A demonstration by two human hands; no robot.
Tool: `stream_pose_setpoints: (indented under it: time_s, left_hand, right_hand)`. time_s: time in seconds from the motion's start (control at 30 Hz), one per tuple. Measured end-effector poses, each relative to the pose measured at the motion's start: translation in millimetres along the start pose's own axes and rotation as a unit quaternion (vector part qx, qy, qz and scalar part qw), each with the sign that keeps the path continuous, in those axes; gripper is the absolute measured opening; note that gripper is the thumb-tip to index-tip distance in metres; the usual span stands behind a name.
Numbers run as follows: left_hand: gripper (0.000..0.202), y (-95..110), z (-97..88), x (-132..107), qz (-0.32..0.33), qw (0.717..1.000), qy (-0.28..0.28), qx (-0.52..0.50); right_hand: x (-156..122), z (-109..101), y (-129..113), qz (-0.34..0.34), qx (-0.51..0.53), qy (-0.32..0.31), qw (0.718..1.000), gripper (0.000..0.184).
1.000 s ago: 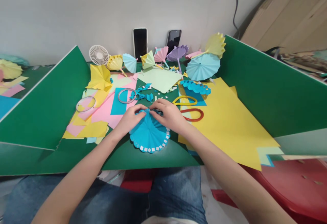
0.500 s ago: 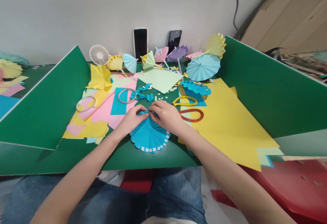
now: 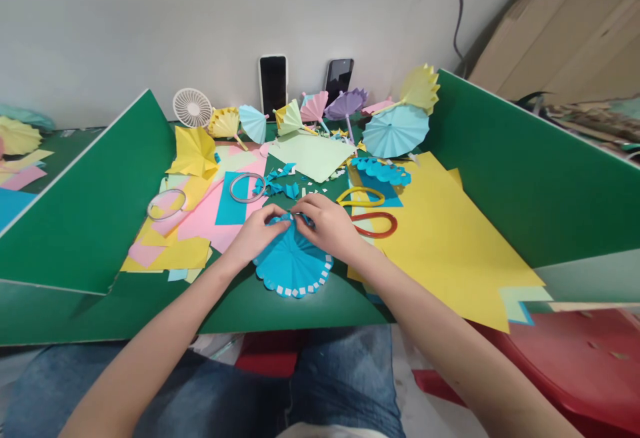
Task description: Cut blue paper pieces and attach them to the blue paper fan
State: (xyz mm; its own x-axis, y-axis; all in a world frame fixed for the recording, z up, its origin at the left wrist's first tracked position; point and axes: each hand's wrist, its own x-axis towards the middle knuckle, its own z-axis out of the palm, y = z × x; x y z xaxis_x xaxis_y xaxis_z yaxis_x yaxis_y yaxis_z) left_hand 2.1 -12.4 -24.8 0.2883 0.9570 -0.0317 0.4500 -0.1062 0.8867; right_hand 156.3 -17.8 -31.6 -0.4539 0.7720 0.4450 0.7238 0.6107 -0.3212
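A pleated blue paper disc [image 3: 294,261] with a scalloped edge lies on the green table before me. Small white squares line its near and right rim. At the disc's far left edge, my left hand [image 3: 261,228] pinches the paper between thumb and fingers. My right hand [image 3: 325,225] is closed at the far right edge, fingertips close to the left ones; whatever it may hold there is too small to name. Just right of that hand lie scissors with yellow and red handles [image 3: 375,225], their blades hidden.
Yellow paper sheets [image 3: 440,245] cover the right side. Paper scraps [image 3: 175,255] and a tape ring [image 3: 249,188] lie left. Small paper umbrellas [image 3: 395,130], two phones [image 3: 273,85] and a fan [image 3: 192,107] stand along the wall. Green panels [image 3: 95,205] border both sides.
Both hands stay at the disc's far edge. My right fingers have shifted slightly, showing a little more of the rim. The whole view has moved a touch.
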Motion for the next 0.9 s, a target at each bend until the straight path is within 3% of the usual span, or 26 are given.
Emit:
stream_pose_setpoints:
  time_s: [0.13, 0.43, 0.9]
  left_hand:
    - [0.009, -0.2, -1.3, 0.2, -0.009, 0.999, 0.027, -0.016]
    - [0.008, -2.7, -0.5, -1.2, 0.002, 1.0, -0.006, -0.015]
    - [0.007, -3.9, 0.1, -1.9, 0.028, 1.0, -0.004, 0.013]
  right_hand:
    - [-0.6, 0.0, -1.4, -0.004, 0.01, 0.023, 1.0, 0.02]
    - [0.0, 2.2, -1.3, -0.021, 0.013, 0.016, 1.0, 0.022]
    - [0.4, 3.3, -5.2, -0.043, -0.048, 0.006, 0.998, 0.023]
